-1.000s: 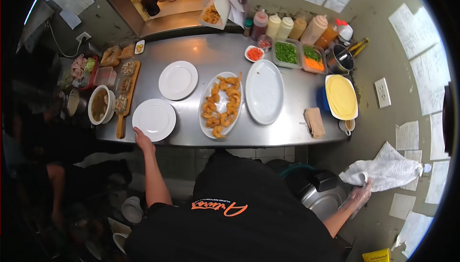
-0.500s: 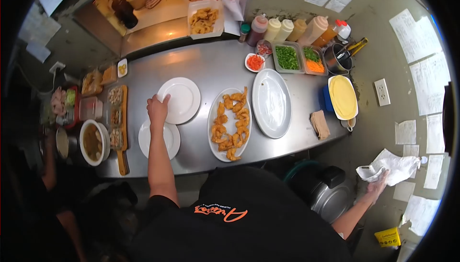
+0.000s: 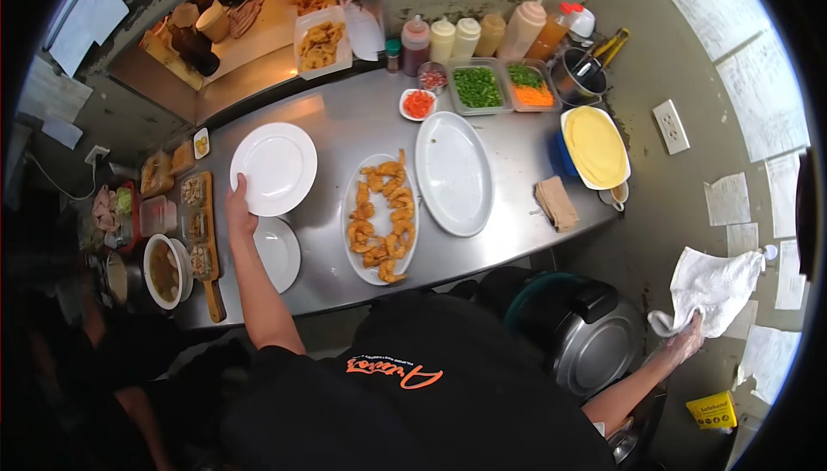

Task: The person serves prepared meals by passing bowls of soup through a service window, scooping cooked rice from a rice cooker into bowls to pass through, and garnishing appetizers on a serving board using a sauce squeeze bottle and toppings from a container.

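Note:
My left hand (image 3: 239, 206) grips the lower left edge of a round white plate (image 3: 276, 169), thumb over the rim. The plate appears lifted off the steel counter. Below it lies a second white plate (image 3: 277, 257), partly overlapped in view. Out to the right, my right hand (image 3: 685, 342) is closed on a white cloth (image 3: 711, 290), which spreads up beside the wall. Right of the held plate, an oval platter (image 3: 381, 212) carries a ring of fried shrimp (image 3: 402, 215). Another white oval platter (image 3: 455, 174) sits next to it.
Squeeze bottles (image 3: 442, 40), chopped greens (image 3: 477, 87) and diced red garnish (image 3: 419, 105) line the back. A yellow-lidded tub (image 3: 594, 148) and folded brown napkins (image 3: 556, 204) stand right. A wooden board (image 3: 214, 299) and bowl (image 3: 164, 271) are left. Another person's arm (image 3: 142, 424) shows lower left.
My left hand has taken hold of the upper plate and raised it. My right hand has shifted the cloth, which hangs more spread out. The view has turned slightly.

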Demonstrator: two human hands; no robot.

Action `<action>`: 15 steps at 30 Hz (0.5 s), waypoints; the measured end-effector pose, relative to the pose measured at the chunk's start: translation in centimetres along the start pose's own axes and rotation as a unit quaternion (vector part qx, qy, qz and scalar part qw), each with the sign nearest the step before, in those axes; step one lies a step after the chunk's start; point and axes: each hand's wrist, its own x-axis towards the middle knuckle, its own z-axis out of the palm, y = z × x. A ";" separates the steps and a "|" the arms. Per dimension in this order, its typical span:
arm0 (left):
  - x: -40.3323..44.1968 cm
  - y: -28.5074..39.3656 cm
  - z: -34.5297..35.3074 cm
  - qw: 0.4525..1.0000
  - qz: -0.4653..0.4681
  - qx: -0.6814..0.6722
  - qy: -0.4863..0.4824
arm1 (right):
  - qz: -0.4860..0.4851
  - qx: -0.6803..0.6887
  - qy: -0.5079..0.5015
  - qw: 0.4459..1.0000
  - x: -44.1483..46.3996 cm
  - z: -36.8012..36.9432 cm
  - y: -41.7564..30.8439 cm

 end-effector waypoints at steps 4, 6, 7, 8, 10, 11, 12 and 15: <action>-8.9 3.4 13.2 0.994 0.005 0.001 -0.108 | -0.086 -0.064 -0.129 0.986 -2.1 -1.4 -4.0; -13.1 1.9 23.0 0.987 0.028 0.051 -0.149 | -0.133 -0.096 -0.179 0.970 0.3 -2.4 -3.5; -17.9 3.0 29.1 0.973 -0.004 0.106 -0.205 | -0.157 -0.113 -0.204 0.960 1.6 -3.1 -3.2; -19.6 0.9 34.0 0.947 -0.053 0.121 -0.293 | -0.178 -0.154 -0.192 0.953 3.8 -3.4 -2.4; -23.9 -6.1 43.8 0.898 0.021 0.176 -0.402 | -0.116 -0.119 -0.223 0.961 4.2 -1.5 -2.6; -27.9 -7.8 48.3 0.871 0.021 0.150 -0.468 | -0.100 -0.129 -0.223 0.961 1.9 1.5 -4.2; -31.8 -9.4 52.7 0.838 0.016 0.122 -0.532 | -0.084 -0.139 -0.223 0.961 -0.4 4.7 -5.8; -42.3 -13.0 60.4 0.783 0.194 0.083 -0.585 | -0.464 -0.337 -0.122 0.810 -1.1 10.4 -6.0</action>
